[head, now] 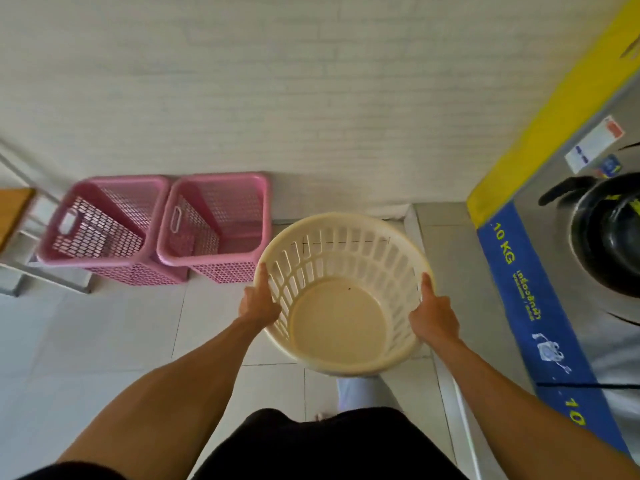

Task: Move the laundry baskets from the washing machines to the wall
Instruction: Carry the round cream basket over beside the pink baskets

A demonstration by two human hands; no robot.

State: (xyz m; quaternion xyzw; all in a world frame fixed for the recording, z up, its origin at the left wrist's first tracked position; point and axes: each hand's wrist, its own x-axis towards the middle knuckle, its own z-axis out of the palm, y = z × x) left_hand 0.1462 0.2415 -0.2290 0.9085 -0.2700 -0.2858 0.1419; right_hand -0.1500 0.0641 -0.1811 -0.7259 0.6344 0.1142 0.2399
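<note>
While gripped by both hands, round cream basket [341, 296] mouth-up, upright.

A pale laundry room, seen from above

We look down on a floor of large off-white tiles [145, 327] with thin grey joints, meeting a white wall [277, 98] of faint horizontal courses. Soft, even light falls over everything, without hard shadows. At the left edge we see part of a wooden-topped table [12, 209] on a white metal frame. A low white kerb [414, 223] runs along the floor towards the wall on the right.
</note>
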